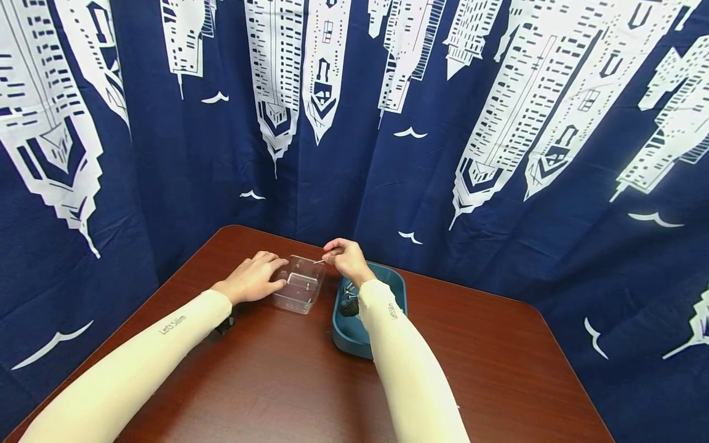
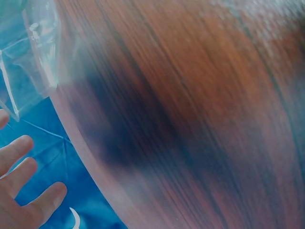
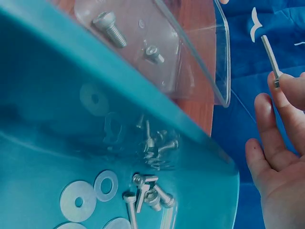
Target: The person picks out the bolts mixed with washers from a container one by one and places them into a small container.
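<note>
My right hand (image 1: 344,258) pinches a thin metal bolt (image 3: 270,55) near its head between thumb and finger, the shank pointing away. It is above the gap between a clear plastic container (image 1: 293,304) and a teal tray (image 1: 354,347). Two socket-head bolts, a larger one (image 3: 114,33) and a shorter one (image 3: 154,54), lie inside the container in the right wrist view. At the container's left side is my left hand (image 1: 253,277), fingers spread over the rim; whether it presses on it I cannot tell.
Inside the tray are several bolts (image 3: 152,198), flat washers (image 3: 77,201) and a black object (image 1: 349,306), partly hidden by the right forearm. Both containers stand on a brown wooden table (image 1: 487,344). A blue curtain (image 1: 354,172) hangs behind its back edge.
</note>
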A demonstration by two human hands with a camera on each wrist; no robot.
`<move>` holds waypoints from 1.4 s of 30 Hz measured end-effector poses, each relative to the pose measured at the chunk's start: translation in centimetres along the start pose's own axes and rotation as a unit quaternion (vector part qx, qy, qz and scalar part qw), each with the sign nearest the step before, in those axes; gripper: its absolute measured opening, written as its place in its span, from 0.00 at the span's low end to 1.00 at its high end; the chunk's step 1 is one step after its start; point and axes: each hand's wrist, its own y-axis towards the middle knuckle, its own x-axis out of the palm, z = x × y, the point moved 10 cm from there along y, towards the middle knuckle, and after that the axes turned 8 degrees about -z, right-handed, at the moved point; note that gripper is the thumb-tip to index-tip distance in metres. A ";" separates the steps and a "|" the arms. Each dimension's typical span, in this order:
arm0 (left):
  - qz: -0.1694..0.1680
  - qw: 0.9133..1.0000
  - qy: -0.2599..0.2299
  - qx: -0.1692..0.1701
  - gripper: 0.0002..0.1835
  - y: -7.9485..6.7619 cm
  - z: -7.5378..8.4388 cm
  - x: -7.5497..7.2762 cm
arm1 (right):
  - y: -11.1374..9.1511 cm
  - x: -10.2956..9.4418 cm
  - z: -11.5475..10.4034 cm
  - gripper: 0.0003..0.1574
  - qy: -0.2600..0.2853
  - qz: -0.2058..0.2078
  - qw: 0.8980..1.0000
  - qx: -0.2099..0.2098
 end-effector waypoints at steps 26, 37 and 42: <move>-0.018 0.999 -0.022 -0.020 0.31 -0.4 -0.1 1.6 | -0.1 3.5 0.8 0.16 0.009 -0.054 0.998 0.043; -0.014 0.999 -0.024 -0.019 0.30 -0.2 -0.1 0.5 | 0.2 2.5 -0.5 0.15 -0.009 -0.046 0.999 0.022; -0.013 1.000 -0.014 -0.018 0.30 -0.1 0.0 0.3 | 0.3 1.7 -0.5 0.12 0.008 -0.050 0.999 0.007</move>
